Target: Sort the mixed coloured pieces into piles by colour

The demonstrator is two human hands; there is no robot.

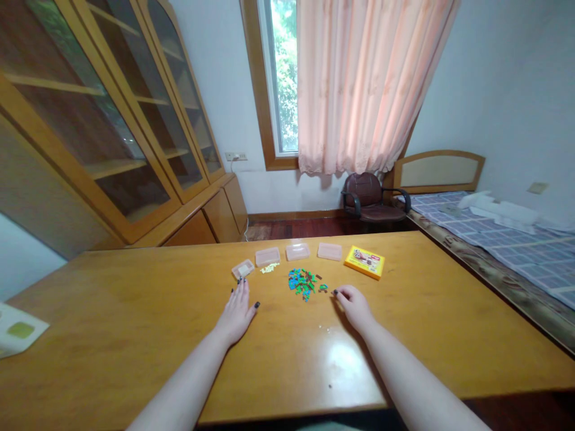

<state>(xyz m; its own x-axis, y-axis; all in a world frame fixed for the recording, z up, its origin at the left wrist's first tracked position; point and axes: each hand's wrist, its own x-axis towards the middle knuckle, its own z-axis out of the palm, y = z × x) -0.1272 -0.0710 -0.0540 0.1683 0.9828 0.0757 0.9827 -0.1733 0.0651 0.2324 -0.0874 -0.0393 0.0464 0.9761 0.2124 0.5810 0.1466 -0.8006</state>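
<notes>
My left hand point(236, 311) lies on the table with its fingers stretched out, their tips by a small clear plastic box point(238, 269). My right hand point(354, 305) is just right of a pile of small building bricks point(302, 282) in green, blue and brown. Its thumb and forefinger are pinched together; whatever may be between them is too small to make out. A few bricks point(323, 288) sit between the pile and these fingertips. Cream-coloured small pieces point(269, 268) form a little heap beyond my left fingertips.
Three more clear plastic boxes, a left one point(268, 257), a middle one point(297, 252) and a right one point(329, 251), stand behind the bricks on the wooden table point(135, 311). A yellow box point(365, 262) is at their right. Tiny pale bits point(325, 328) lie nearer me.
</notes>
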